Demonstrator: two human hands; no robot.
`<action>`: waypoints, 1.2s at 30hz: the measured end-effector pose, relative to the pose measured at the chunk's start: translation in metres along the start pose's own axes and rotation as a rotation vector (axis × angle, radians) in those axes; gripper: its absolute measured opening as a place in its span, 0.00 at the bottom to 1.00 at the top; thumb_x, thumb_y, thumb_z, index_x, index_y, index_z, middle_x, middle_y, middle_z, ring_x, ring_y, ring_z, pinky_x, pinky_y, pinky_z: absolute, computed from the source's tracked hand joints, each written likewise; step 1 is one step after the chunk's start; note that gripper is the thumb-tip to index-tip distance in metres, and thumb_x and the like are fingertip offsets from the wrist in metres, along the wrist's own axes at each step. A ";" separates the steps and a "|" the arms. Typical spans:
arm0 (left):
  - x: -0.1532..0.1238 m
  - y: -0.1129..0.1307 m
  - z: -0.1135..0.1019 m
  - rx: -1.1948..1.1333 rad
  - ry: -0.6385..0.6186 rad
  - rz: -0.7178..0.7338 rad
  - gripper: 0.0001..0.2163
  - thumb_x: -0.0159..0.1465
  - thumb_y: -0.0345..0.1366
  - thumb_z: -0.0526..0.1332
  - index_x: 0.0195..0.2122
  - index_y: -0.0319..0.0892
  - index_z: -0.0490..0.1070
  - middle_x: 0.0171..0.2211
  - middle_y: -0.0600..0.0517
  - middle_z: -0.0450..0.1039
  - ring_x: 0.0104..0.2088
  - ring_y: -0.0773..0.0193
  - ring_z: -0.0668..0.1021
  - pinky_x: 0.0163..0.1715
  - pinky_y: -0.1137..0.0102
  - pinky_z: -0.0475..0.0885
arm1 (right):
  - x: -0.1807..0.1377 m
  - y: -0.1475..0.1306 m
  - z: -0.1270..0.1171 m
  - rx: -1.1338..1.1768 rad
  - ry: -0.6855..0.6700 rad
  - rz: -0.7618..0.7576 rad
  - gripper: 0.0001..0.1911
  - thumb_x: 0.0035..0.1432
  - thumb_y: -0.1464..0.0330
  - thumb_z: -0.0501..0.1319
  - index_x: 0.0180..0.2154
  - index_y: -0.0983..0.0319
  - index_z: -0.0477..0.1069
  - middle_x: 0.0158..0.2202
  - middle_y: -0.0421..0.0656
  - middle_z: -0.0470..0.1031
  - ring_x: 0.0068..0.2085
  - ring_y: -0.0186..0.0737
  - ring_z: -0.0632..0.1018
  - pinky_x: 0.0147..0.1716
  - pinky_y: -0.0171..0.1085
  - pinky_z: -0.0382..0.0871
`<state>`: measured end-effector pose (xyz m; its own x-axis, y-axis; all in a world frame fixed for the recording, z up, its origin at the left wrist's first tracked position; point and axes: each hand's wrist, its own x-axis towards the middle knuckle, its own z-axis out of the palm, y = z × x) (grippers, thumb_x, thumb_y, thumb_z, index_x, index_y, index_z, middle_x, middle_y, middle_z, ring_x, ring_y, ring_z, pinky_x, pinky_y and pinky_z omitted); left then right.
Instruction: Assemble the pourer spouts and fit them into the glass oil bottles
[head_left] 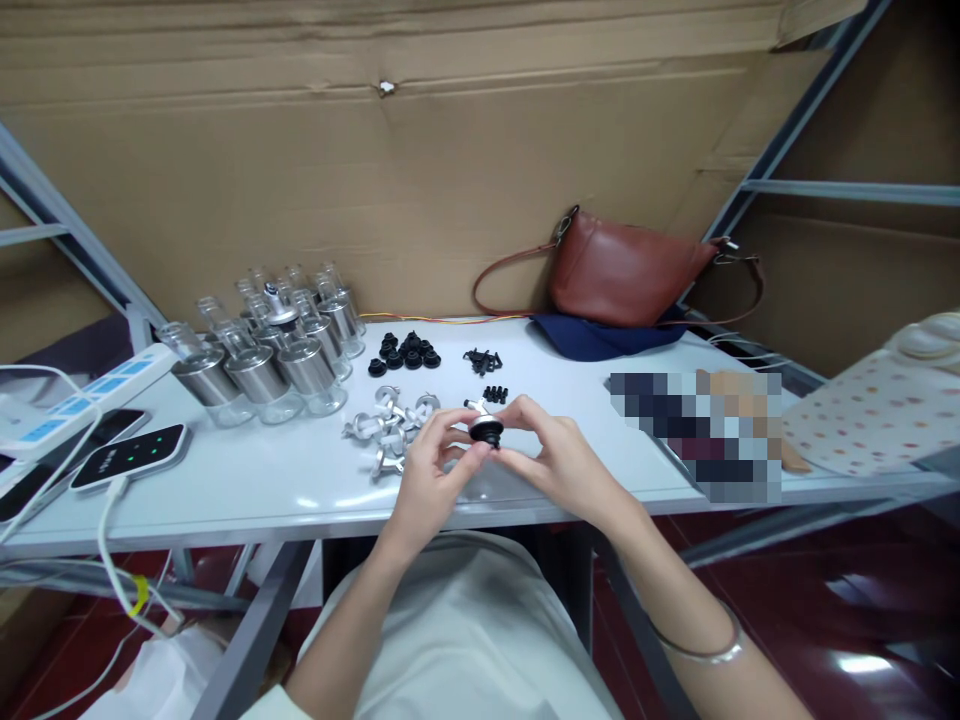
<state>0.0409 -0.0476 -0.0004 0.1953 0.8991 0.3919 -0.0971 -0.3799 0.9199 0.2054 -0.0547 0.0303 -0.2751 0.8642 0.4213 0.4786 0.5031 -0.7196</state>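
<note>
My left hand (pixel 431 485) and my right hand (pixel 555 460) meet over the table's front part, fingertips closed around a pourer stopper (pixel 487 431) with a silver top and a black ribbed base. Silver pourer tops (pixel 391 425) lie in a loose group just left of my left hand. Beyond my fingers sit small black caps (pixel 495 394), and behind those a little pile of thin black pieces (pixel 482 360). Black ribbed stoppers (pixel 409 351) are heaped further back. At the left stand several glass bottles with steel sleeves (pixel 256 374); one carries a silver pourer (pixel 279 304).
A brown leather bag (pixel 630 265) rests on dark blue cloth (pixel 592 338) at the back. To the left lie a power strip (pixel 97 395) and a cabled power bank (pixel 131 457). A dotted bag (pixel 862 405) and a blurred-out patch occupy the right. Cardboard (pixel 450 180) walls the back.
</note>
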 end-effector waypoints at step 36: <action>-0.002 -0.001 0.003 0.132 -0.008 -0.114 0.10 0.60 0.33 0.59 0.42 0.45 0.61 0.46 0.50 0.70 0.38 0.67 0.76 0.40 0.71 0.71 | 0.089 0.037 -0.022 -0.598 0.025 0.292 0.07 0.54 0.72 0.54 0.31 0.63 0.71 0.32 0.47 0.78 0.34 0.40 0.76 0.34 0.34 0.64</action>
<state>0.0435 -0.0493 -0.0016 0.2050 0.9366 0.2842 0.0554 -0.3010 0.9520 0.2165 0.0409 0.0534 -0.0479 0.9607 0.2734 0.9126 0.1533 -0.3791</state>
